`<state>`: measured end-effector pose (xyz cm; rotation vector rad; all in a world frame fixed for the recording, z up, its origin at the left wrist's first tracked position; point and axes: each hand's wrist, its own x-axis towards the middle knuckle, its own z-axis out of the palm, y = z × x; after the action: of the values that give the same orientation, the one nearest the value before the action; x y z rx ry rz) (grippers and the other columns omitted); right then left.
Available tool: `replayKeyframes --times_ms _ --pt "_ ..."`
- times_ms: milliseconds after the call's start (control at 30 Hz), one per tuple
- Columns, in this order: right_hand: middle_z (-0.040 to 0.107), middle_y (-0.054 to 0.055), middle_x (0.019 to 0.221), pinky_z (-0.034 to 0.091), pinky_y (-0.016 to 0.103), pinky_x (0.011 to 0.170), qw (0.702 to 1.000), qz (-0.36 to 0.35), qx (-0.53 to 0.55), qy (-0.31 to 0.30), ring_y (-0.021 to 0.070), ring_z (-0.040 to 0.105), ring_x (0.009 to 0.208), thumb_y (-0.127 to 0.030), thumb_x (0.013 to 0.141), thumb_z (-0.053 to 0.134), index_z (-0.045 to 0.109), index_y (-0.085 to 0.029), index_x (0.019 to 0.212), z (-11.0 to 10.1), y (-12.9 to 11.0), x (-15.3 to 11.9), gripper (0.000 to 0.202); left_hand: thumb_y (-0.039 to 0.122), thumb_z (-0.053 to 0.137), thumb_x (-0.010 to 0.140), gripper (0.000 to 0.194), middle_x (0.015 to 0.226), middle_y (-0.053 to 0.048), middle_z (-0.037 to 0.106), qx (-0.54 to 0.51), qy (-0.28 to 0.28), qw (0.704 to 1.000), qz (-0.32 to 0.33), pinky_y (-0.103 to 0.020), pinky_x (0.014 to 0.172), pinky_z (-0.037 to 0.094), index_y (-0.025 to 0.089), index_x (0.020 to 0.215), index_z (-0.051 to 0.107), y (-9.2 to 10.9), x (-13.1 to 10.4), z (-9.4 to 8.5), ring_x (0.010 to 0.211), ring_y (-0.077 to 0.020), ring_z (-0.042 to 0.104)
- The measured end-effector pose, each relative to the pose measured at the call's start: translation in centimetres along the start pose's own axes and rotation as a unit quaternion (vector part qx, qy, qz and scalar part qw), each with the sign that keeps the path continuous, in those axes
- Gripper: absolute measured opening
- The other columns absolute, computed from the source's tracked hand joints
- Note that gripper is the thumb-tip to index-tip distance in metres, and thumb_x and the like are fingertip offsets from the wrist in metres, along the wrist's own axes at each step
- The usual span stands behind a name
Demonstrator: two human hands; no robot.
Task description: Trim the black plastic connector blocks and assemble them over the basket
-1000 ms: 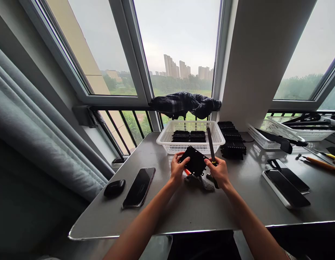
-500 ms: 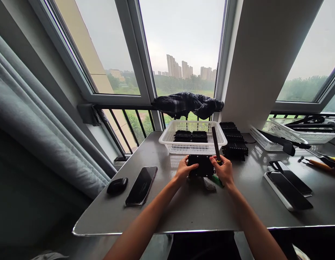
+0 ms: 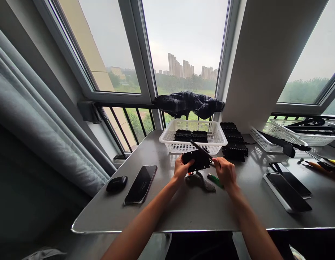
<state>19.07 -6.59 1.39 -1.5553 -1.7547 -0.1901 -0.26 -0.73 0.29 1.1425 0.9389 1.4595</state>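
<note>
My left hand [image 3: 181,169] is closed on the left side of a black plastic part [image 3: 194,163] with notched edges and small light holes. The part is tilted and held above the table. In my right hand [image 3: 224,170] is a dark, flat file [image 3: 202,148], gripped by its handle, which my fingers mostly hide. The file's blade slants up to the left across the part's upper edge; whether it touches cannot be made out. Below the hands lie a crumpled grey cloth [image 3: 201,181] and a green-handled tool [image 3: 215,180]. A small orange piece [image 3: 190,173] shows beside the cloth.
Behind my hands, a white basket [image 3: 193,147] holds similar black parts [image 3: 190,135]. More stacked parts [image 3: 233,142] stand right of it. Phones [image 3: 141,184] [image 3: 288,191] and a black case [image 3: 116,184] lie at the sides. More baskets [image 3: 267,142] and tools are at right.
The file has swung from upright to a leftward slant over the part. My right hand has let go of the part's right side, and the part has tilted. More of the cloth shows.
</note>
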Motion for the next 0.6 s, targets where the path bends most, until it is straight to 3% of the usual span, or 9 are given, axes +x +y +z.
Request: replayKeyframes --times_ms 167,300,433,600 --pt "0.065 0.003 0.072 0.024 0.026 0.056 0.995 -0.041 0.003 -0.087 0.0143 0.057 0.063 -0.052 0.100 0.032 0.061 -0.019 0.072 0.16 -0.39 0.00 0.053 0.024 0.078 0.058 0.030 0.085 -0.006 0.074 0.026 0.006 1.000 0.009 -0.035 0.077 0.054 0.014 0.084 0.068 0.05 0.02 0.02 0.081 -0.0229 0.068" --pt "0.067 0.002 0.072 0.022 0.027 0.056 0.993 -0.026 -0.028 -0.111 0.0145 0.057 0.061 -0.051 0.100 0.037 0.063 -0.020 0.071 0.25 -0.73 0.00 0.049 0.024 0.077 0.059 0.028 0.086 -0.005 0.074 0.033 -0.002 0.999 0.019 -0.035 0.077 0.054 0.015 0.083 0.067 -0.03 -0.10 0.16 0.082 -0.0226 0.068" --pt "0.068 0.003 0.074 0.020 0.028 0.055 0.994 0.035 -0.048 -0.093 0.0151 0.059 0.063 -0.047 0.098 0.043 0.065 -0.020 0.072 0.26 -0.86 0.09 0.044 0.025 0.077 0.060 0.027 0.085 -0.005 0.073 0.046 0.000 0.998 0.034 -0.034 0.078 0.053 0.015 0.084 0.067 -0.02 -0.20 0.22 0.082 -0.0216 0.067" --pt "0.069 0.005 0.075 0.022 0.027 0.056 0.993 0.112 -0.036 -0.028 0.0167 0.059 0.067 -0.048 0.096 0.046 0.069 -0.020 0.077 -0.17 -0.29 0.19 0.041 0.024 0.075 0.062 0.030 0.089 -0.006 0.072 0.053 0.028 0.997 0.052 -0.034 0.080 0.052 0.015 0.089 0.067 -0.26 0.29 -0.24 0.084 -0.0212 0.066"
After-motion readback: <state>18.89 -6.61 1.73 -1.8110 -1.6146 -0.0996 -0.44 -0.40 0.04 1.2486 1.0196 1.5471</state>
